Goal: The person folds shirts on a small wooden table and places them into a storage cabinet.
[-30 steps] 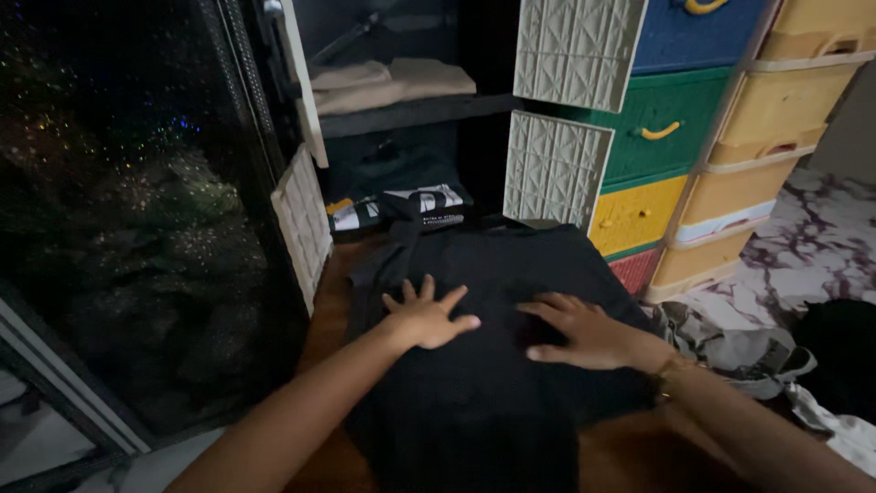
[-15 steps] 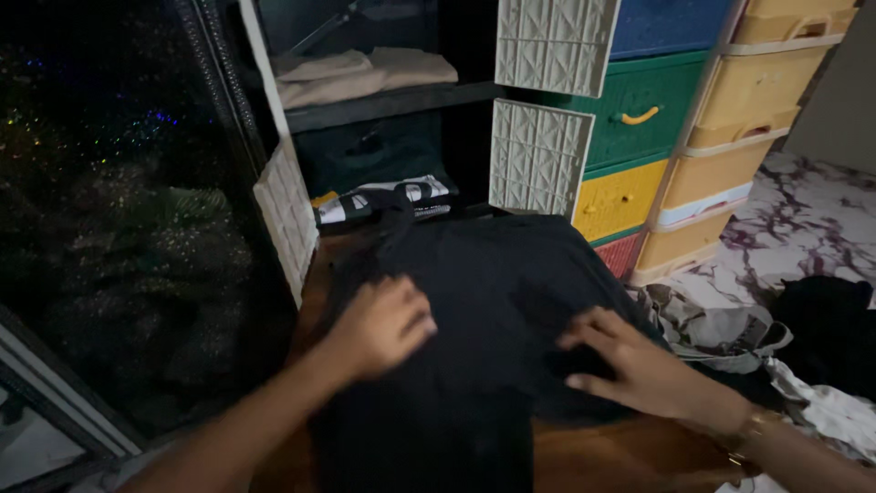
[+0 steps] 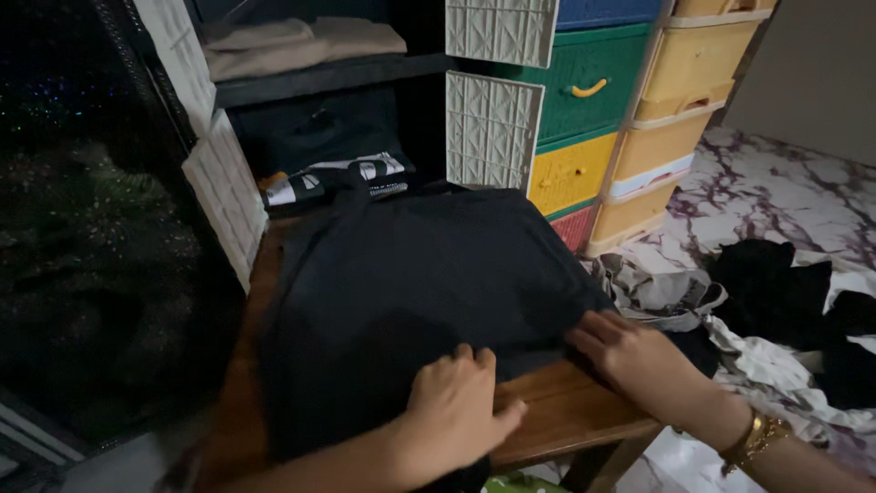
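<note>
A dark garment (image 3: 411, 283) lies spread flat over a low wooden table (image 3: 575, 411). My left hand (image 3: 456, 411) rests on the garment's near edge, fingers curled at the hem; whether it pinches the cloth I cannot tell. My right hand (image 3: 639, 356), with a gold bracelet on the wrist, presses on the garment's right near corner, fingers together and flat.
An open cabinet with cream lattice doors (image 3: 488, 128) stands behind, holding folded beige cloth (image 3: 301, 41) and a black-and-white folded item (image 3: 333, 178). Coloured plastic drawers (image 3: 584, 137) stand at the right. More clothes (image 3: 776, 301) lie on the marble floor at the right.
Both hands have slid toward me from the garment's middle to its near edge. The view has shifted down and right.
</note>
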